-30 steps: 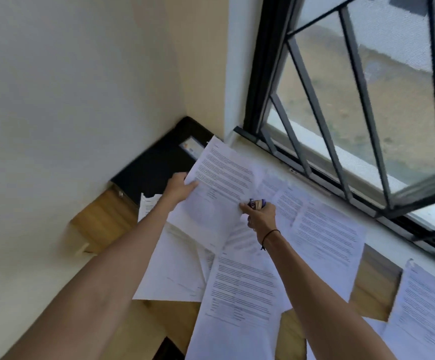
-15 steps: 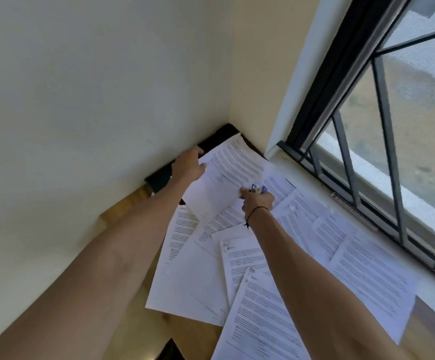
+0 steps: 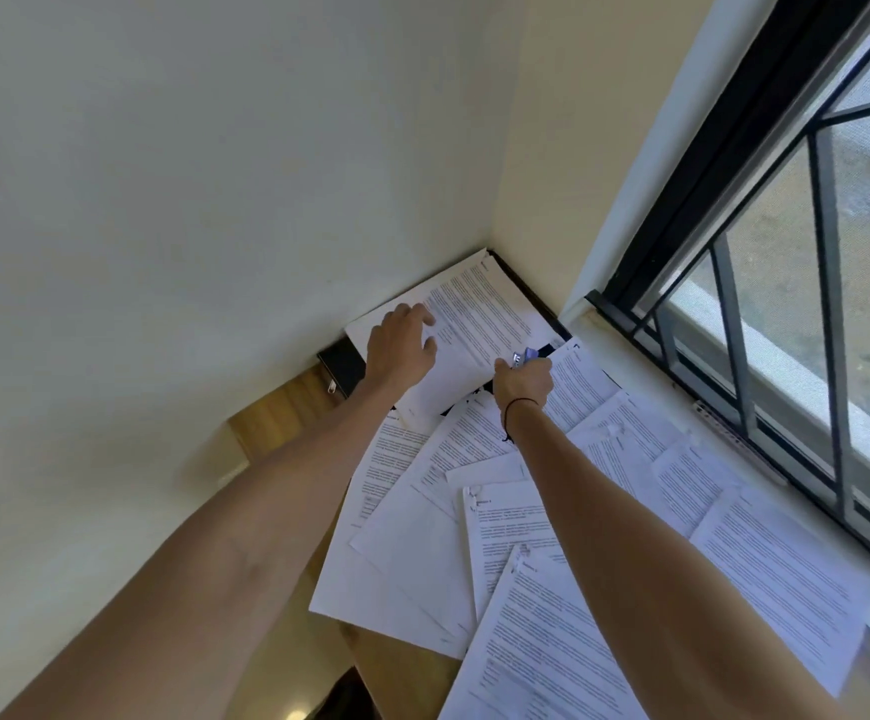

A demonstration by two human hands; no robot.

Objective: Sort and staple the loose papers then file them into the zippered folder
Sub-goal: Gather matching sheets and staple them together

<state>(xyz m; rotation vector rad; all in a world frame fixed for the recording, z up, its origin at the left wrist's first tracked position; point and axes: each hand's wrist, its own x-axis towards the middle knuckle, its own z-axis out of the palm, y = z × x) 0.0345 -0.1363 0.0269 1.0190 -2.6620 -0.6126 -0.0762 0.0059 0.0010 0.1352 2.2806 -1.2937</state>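
Both forearms bare, no sleeves; thin black band (image 3: 518, 405) round right wrist.

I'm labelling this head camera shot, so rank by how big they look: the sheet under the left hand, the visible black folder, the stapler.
1. Sheet
2. Black folder, mostly covered
3. Stapler, mostly hidden in the right hand

Daylight came in from the window (image 3: 812, 314) at three o'clock and lit the scene brightly, leaving the wall (image 3: 188, 200) at nine o'clock evenly pale with soft shadow under the forearms. The wide lens bent straight lines toward the edges. The print on the papers (image 3: 552, 641) was softly blurred, perhaps from head motion.
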